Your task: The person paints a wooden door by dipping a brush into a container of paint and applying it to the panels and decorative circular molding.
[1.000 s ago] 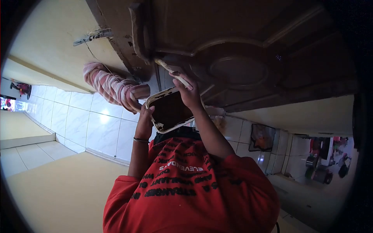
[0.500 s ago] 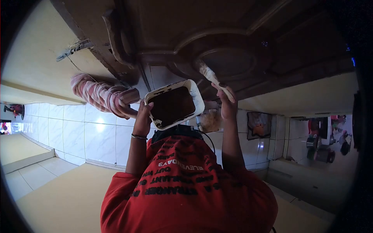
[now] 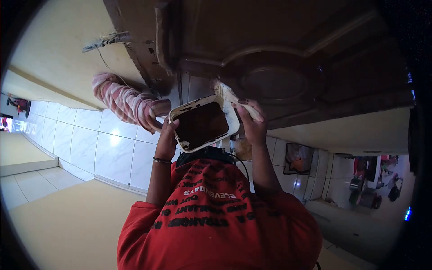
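Note:
My left hand (image 3: 168,135) grips the near left rim of a white rectangular tub (image 3: 232,120), its thumb over the edge. Dark brown liquid (image 3: 202,126) fills the bottom of the tub, and dark smears mark the inner walls. In my right hand (image 3: 253,118) is a pale-handled brush (image 3: 230,95), the fingers closed round its handle. The bristles point up and left, just beyond the tub's far right corner, close to the lower part of a dark brown panelled door (image 3: 274,83). Whether they touch the door is unclear.
A pink and white striped cloth (image 3: 123,101) is wrapped round something left of the tub. A wooden handle (image 3: 163,40) and a metal latch piece (image 3: 105,41) are at the upper left. White floor tiles (image 3: 112,139) lie below. A dark-edged mat (image 3: 299,158) and kitchenware (image 3: 369,198) are at the right.
The brush has moved left and down, from the door's oval panel to beside the tub's far corner. My right hand moved with it. The view has shifted, while the tub stays in my left hand.

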`<state>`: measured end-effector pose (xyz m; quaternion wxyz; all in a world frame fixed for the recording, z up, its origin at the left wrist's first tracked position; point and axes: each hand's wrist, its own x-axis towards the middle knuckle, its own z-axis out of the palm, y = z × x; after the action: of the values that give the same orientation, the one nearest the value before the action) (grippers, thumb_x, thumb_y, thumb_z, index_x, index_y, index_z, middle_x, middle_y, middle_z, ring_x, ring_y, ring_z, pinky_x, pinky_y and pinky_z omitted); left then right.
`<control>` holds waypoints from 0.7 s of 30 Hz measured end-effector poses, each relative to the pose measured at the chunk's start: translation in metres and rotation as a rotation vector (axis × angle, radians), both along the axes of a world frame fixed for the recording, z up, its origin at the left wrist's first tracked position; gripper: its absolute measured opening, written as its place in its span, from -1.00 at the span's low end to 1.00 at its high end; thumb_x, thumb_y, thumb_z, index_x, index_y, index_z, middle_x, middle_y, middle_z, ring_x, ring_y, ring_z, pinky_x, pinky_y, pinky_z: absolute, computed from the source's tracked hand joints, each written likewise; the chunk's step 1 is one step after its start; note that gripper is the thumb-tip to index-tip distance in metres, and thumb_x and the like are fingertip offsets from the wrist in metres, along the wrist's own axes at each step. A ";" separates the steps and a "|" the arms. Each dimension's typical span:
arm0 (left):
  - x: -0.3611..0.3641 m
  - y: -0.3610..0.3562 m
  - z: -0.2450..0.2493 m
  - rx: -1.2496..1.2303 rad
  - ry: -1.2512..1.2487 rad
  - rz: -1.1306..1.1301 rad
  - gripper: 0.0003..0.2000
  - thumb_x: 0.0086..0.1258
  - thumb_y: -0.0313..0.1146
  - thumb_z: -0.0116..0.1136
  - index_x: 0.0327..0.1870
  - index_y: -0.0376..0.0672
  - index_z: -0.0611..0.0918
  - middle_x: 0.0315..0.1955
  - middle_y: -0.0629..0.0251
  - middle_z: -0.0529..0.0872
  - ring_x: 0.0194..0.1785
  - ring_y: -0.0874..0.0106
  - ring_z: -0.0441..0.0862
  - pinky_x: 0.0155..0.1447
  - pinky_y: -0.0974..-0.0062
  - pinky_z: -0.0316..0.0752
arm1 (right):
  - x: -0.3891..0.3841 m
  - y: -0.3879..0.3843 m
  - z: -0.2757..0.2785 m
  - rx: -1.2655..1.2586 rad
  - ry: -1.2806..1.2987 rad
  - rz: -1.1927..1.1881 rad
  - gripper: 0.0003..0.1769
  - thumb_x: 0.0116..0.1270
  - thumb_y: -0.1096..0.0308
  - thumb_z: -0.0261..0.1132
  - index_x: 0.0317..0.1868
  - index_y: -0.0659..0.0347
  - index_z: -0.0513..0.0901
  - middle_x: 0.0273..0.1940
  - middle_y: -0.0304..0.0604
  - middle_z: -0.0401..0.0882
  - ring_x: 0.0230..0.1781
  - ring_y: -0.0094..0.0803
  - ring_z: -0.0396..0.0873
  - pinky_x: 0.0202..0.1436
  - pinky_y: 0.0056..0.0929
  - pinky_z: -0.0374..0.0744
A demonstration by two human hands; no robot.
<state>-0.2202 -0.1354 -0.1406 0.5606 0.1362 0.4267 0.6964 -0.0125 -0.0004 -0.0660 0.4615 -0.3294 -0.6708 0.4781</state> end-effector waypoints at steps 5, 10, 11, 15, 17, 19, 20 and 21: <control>-0.003 -0.003 -0.003 0.010 -0.019 -0.004 -0.44 0.42 -0.22 0.08 0.39 -0.23 0.27 0.20 0.20 0.50 0.27 0.35 0.48 0.30 0.38 0.43 | -0.030 0.007 0.020 0.051 0.115 -0.005 -0.87 0.39 0.44 0.29 -0.15 0.33 0.60 -0.28 -0.19 0.70 -0.23 -0.57 0.64 -0.11 -0.57 0.56; -0.005 -0.005 -0.008 0.013 -0.008 -0.009 -0.41 0.38 -0.17 0.11 0.39 -0.18 0.30 0.20 0.23 0.50 0.26 0.37 0.48 0.28 0.41 0.43 | -0.061 0.014 0.045 0.078 0.053 0.049 -0.87 0.41 0.44 0.27 -0.15 0.33 0.58 -0.32 -0.18 0.70 -0.27 -0.58 0.66 -0.14 -0.60 0.57; -0.006 -0.005 -0.009 0.016 -0.013 0.000 -0.41 0.38 -0.17 0.11 0.39 -0.18 0.30 0.20 0.23 0.50 0.26 0.37 0.48 0.28 0.41 0.43 | -0.069 0.018 0.047 0.124 0.017 0.042 -0.88 0.41 0.43 0.27 -0.16 0.33 0.58 -0.33 -0.18 0.70 -0.28 -0.58 0.66 -0.15 -0.60 0.58; -0.005 -0.006 -0.009 0.018 -0.032 0.033 -0.40 0.37 -0.15 0.13 0.39 -0.18 0.30 0.20 0.24 0.49 0.27 0.38 0.46 0.26 0.42 0.44 | -0.098 0.030 0.055 0.126 0.108 0.085 -0.87 0.41 0.42 0.27 -0.17 0.33 0.59 -0.34 -0.20 0.70 -0.29 -0.57 0.67 -0.16 -0.60 0.59; -0.008 -0.007 -0.011 0.029 -0.030 0.046 -0.40 0.37 -0.14 0.13 0.39 -0.18 0.31 0.21 0.24 0.49 0.27 0.39 0.46 0.26 0.43 0.44 | -0.107 0.034 0.057 0.098 0.063 0.114 -0.87 0.42 0.42 0.25 -0.19 0.34 0.56 -0.34 -0.17 0.72 -0.31 -0.56 0.67 -0.13 -0.60 0.58; -0.011 -0.008 -0.011 0.026 -0.030 0.029 -0.39 0.36 -0.12 0.14 0.38 -0.17 0.31 0.21 0.26 0.48 0.26 0.39 0.46 0.24 0.43 0.45 | -0.111 0.040 0.053 0.075 0.080 0.118 -0.88 0.41 0.43 0.26 -0.19 0.34 0.57 -0.35 -0.19 0.70 -0.32 -0.57 0.67 -0.18 -0.60 0.59; -0.011 -0.007 -0.011 0.023 -0.033 0.033 -0.39 0.36 -0.12 0.14 0.38 -0.17 0.31 0.21 0.26 0.48 0.26 0.39 0.46 0.24 0.43 0.45 | -0.111 0.041 0.051 0.051 0.102 0.117 -0.89 0.39 0.44 0.27 -0.19 0.33 0.59 -0.35 -0.21 0.69 -0.33 -0.58 0.67 -0.22 -0.60 0.59; -0.012 -0.007 -0.007 0.031 0.003 0.034 -0.38 0.36 -0.11 0.14 0.39 -0.17 0.31 0.21 0.26 0.48 0.26 0.40 0.46 0.24 0.43 0.45 | -0.107 0.039 0.053 0.044 0.100 0.123 -0.89 0.39 0.44 0.27 -0.19 0.33 0.59 -0.35 -0.21 0.69 -0.33 -0.58 0.67 -0.22 -0.60 0.59</control>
<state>-0.2319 -0.1419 -0.1481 0.5458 0.1385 0.4189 0.7124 -0.1190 0.0385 -0.0133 0.4715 -0.2531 -0.6763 0.5063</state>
